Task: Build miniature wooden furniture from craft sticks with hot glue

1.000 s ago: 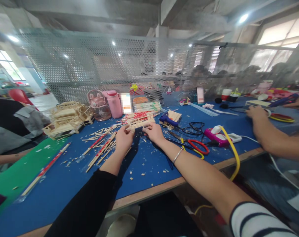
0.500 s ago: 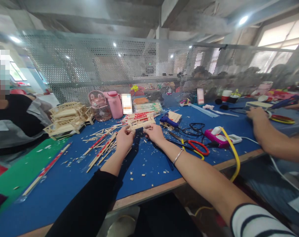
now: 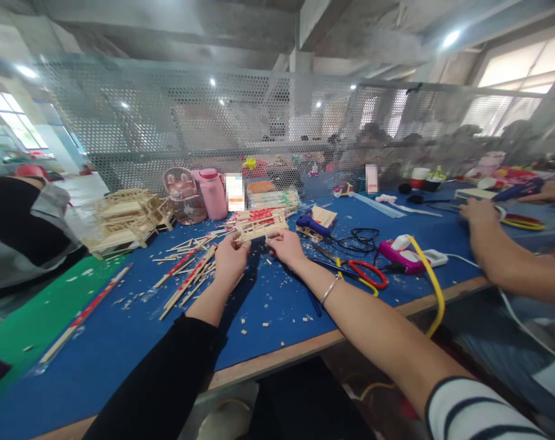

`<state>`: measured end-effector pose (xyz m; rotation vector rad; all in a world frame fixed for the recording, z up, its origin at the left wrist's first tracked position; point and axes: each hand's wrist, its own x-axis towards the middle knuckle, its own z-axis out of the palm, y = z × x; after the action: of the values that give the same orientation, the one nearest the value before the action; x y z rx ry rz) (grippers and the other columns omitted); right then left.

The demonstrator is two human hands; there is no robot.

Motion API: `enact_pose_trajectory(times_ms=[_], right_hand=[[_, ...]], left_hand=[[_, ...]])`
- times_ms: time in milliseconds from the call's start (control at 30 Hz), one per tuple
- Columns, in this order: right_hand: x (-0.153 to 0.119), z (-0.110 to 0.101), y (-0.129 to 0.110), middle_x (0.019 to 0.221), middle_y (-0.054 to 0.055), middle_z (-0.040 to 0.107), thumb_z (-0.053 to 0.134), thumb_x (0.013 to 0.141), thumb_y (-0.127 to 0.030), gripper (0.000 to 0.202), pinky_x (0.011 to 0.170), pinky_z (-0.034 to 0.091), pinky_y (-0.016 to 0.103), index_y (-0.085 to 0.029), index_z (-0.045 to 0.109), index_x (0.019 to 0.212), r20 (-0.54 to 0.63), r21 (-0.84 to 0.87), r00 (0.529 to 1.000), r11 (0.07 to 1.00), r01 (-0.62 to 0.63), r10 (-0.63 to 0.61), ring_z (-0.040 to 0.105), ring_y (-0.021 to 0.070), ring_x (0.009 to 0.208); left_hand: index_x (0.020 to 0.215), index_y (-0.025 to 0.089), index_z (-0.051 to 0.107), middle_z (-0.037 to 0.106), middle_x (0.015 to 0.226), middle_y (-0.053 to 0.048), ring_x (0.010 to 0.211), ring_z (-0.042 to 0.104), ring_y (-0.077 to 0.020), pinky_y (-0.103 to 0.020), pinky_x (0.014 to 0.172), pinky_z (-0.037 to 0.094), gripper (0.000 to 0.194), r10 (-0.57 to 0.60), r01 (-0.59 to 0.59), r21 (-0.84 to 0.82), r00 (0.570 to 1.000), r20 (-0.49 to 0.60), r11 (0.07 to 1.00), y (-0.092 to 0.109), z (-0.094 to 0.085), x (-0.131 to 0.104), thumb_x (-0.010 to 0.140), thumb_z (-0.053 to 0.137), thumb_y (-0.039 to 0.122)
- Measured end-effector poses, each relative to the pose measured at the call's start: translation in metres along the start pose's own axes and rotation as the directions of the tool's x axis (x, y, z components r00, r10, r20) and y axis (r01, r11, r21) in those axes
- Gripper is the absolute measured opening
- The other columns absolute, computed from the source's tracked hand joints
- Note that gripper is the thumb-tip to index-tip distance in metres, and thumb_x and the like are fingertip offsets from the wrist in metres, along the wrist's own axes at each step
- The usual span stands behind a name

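Note:
A small frame of pale wooden sticks (image 3: 262,228) is held between both my hands above the blue table. My left hand (image 3: 230,258) is closed on its left end, thumb and fingers pinching. At the right end, my right hand (image 3: 285,247) grips it the same way. Loose chopsticks (image 3: 192,278), some in red wrappers, lie just left of my left hand. To the right of the held frame, a blue glue gun (image 3: 313,225) rests by another small stick piece (image 3: 324,216). Red-handled scissors (image 3: 368,273) lie near my right forearm, beside a yellow-handled tool.
Stacked stick models (image 3: 126,220) stand at the left back, next to a pink bottle (image 3: 211,194). A purple power strip (image 3: 403,255) with a yellow cable (image 3: 436,293) sits near the table's front edge. Another person's arm (image 3: 502,250) reaches in from the right; a second person (image 3: 25,232) sits left.
The person on the left has leaned further out of view. My hands and the stick frame stay nearly in place.

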<state>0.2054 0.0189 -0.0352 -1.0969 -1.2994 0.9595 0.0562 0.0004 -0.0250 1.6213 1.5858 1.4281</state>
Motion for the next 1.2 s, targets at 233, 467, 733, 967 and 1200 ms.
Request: enact_pose_trajectory(times_ms=[233, 467, 733, 967, 1200], right_hand=[[-0.002, 0.001, -0.004, 0.06, -0.002, 0.064, 0.061, 0.067, -0.016, 0.007, 0.046, 0.05, 0.021, -0.016, 0.062, 0.074, -0.009, -0.001, 1.0, 1.0, -0.029, 0.029, 0.054, 0.0087, 0.042], [0.003, 0.0, 0.002, 0.063, -0.001, 0.064, 0.061, 0.068, -0.02, 0.009, 0.048, 0.051, 0.021, -0.017, 0.062, 0.076, -0.017, -0.023, 0.999, 0.999, 0.031, -0.031, 0.057, 0.01, 0.047], [0.013, 0.0, 0.007, 0.068, 0.001, 0.067, 0.06, 0.07, -0.022, 0.012, 0.052, 0.053, 0.023, -0.019, 0.064, 0.08, -0.026, -0.106, 0.995, 0.99, 0.093, -0.096, 0.062, 0.0122, 0.052], [0.015, 0.001, 0.003, 0.068, 0.001, 0.067, 0.06, 0.068, -0.02, 0.01, 0.05, 0.054, 0.023, -0.017, 0.065, 0.077, -0.04, -0.107, 0.992, 0.988, 0.112, -0.117, 0.063, 0.0134, 0.055], [0.015, 0.001, 0.002, 0.067, 0.001, 0.067, 0.06, 0.067, -0.02, 0.011, 0.05, 0.053, 0.023, -0.017, 0.065, 0.076, -0.043, -0.097, 0.994, 0.99, 0.097, -0.102, 0.064, 0.0142, 0.057]], left_hand=[[0.119, 0.01, 0.057, 0.069, 0.073, -0.006, 0.062, 0.06, -0.0173, -0.029, 0.066, 0.048, 0.054, -0.001, 0.001, -0.024, 1.0, -0.02, 1.0, 0.001, -0.001, -0.001, 0.069, 0.064, 0.032], [0.117, 0.011, 0.058, 0.069, 0.075, -0.006, 0.063, 0.06, -0.0172, -0.029, 0.066, 0.047, 0.053, -0.011, 0.01, -0.03, 0.999, -0.03, 1.0, 0.0, 0.0, 0.0, 0.068, 0.065, 0.032], [0.117, 0.011, 0.058, 0.068, 0.071, -0.004, 0.058, 0.058, -0.0159, -0.028, 0.063, 0.045, 0.054, -0.029, 0.027, -0.047, 0.999, -0.023, 0.999, 0.0, 0.001, 0.0, 0.068, 0.066, 0.032], [0.12, 0.01, 0.054, 0.067, 0.075, -0.006, 0.059, 0.057, -0.0151, -0.026, 0.058, 0.044, 0.054, 0.008, -0.008, -0.034, 1.0, 0.0, 0.999, -0.004, 0.002, 0.002, 0.072, 0.06, 0.032], [0.118, 0.01, 0.055, 0.068, 0.077, -0.007, 0.061, 0.059, -0.016, -0.027, 0.061, 0.045, 0.052, -0.019, 0.019, -0.077, 1.0, 0.012, 0.997, 0.002, 0.002, -0.001, 0.07, 0.061, 0.029]])
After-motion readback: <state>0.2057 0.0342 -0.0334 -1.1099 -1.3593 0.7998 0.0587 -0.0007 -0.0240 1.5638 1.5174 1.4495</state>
